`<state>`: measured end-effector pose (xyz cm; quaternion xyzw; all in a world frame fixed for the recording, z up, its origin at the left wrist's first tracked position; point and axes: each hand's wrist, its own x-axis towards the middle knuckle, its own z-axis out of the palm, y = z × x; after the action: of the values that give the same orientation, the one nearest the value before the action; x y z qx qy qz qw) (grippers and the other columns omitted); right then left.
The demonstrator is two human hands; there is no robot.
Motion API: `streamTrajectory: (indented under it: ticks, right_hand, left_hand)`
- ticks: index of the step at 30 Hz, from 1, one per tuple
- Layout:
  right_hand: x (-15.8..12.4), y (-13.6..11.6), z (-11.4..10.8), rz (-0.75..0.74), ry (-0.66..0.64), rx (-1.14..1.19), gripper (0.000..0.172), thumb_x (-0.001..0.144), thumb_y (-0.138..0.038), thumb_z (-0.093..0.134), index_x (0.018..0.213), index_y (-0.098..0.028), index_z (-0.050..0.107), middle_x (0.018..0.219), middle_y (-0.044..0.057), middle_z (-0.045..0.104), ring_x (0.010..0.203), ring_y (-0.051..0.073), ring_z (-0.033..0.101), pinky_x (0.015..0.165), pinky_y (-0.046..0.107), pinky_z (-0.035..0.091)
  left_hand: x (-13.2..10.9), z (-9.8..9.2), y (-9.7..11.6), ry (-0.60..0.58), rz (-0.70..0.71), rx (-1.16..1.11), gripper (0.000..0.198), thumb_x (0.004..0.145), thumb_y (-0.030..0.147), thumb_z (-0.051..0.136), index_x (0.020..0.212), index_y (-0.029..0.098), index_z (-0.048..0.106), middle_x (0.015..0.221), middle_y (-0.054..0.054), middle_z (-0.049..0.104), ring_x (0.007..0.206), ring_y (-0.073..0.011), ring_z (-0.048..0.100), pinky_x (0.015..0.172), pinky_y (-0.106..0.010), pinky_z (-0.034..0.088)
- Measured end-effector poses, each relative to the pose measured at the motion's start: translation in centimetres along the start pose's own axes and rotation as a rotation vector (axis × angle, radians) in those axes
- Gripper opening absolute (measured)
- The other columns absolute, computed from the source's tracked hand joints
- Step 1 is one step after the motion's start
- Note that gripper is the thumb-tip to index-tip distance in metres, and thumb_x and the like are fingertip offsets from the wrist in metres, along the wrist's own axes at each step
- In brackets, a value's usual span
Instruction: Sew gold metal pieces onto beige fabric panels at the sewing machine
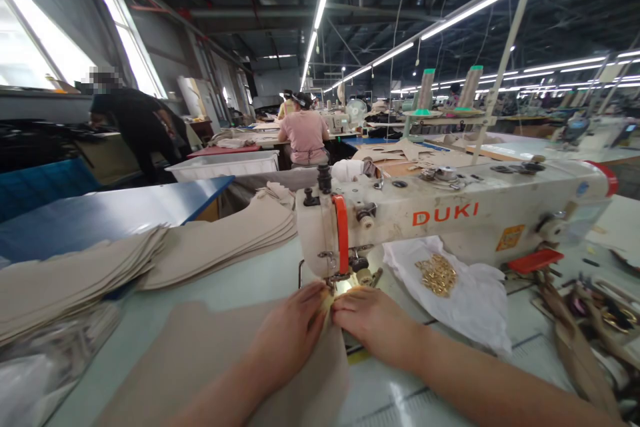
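A beige fabric panel point(200, 340) lies on the pale table, its far edge under the needle area of a white sewing machine point(380, 214) with orange lettering. My left hand point(290, 327) rests over the panel, its bent fingers closed on the cloth just left of the needle. On the other side of the needle, my right hand point(375, 320) has its fingers together, gripping the cloth's edge. The fingertips of both hands nearly meet below the presser foot, which they partly hide. Light from the machine falls on that spot.
Stacks of beige cut panels point(225, 234) lie to the left. Small gold metal parts point(437, 274) sit on a white cloth point(475, 307) under the machine arm. Beige straps point(575, 347) and tools clutter the right. Beyond are a seated person point(305, 134) and a bending person point(133, 117).
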<state>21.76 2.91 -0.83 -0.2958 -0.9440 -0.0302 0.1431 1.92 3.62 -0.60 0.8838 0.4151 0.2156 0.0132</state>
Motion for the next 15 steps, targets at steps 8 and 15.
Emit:
streamTrajectory:
  ticks: [8, 15]
  right_hand:
    - [0.0, -3.0, 1.9, -0.224, 0.071, -0.006, 0.008, 0.092, -0.021, 0.053, 0.091, -0.018, 0.059, 0.096, 0.002, 0.066, 0.092, 0.015, 0.056, 0.094, 0.029, 0.038]
    - [-0.3, -3.1, 1.5, -0.231, 0.106, -0.004, 0.011, 0.093, -0.020, 0.049, 0.095, -0.018, 0.059, 0.099, 0.002, 0.066, 0.093, 0.014, 0.056, 0.091, 0.027, 0.040]
  left_hand:
    - [-5.6, -2.3, 1.8, -0.116, -0.124, 0.046, 0.039, 0.085, 0.019, 0.049, 0.123, 0.021, 0.057, 0.129, -0.004, 0.059, 0.116, -0.0191, 0.057, 0.099, -0.032, 0.046]
    - [-9.3, -2.8, 2.3, 0.047, -0.045, 0.171, 0.070, 0.085, 0.028, 0.054, 0.147, 0.027, 0.020, 0.145, -0.004, 0.039, 0.123, -0.0226, 0.051, 0.099, -0.032, 0.046]
